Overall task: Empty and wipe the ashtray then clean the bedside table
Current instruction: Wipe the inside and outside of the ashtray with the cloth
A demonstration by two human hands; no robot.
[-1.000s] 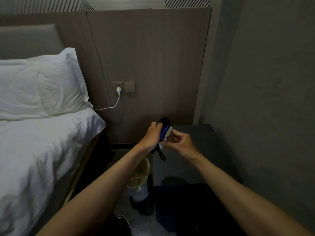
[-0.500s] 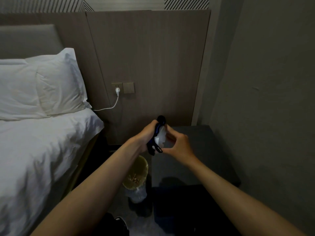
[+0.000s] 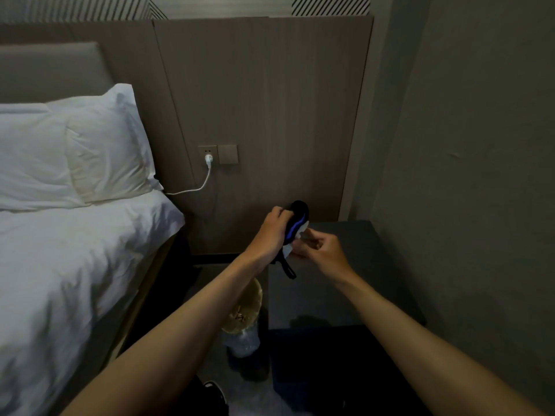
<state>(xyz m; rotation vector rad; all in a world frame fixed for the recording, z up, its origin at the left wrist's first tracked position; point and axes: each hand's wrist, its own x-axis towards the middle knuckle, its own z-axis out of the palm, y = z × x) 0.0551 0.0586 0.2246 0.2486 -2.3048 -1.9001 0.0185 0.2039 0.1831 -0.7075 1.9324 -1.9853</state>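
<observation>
Black with a blue stripe, the ashtray [image 3: 295, 223] is held on edge above the bedside table [image 3: 345, 283]. The left hand [image 3: 271, 232] is closed around its back. The right hand [image 3: 322, 250], fingers curled narrow, presses a white tissue [image 3: 292, 246] into it.
</observation>
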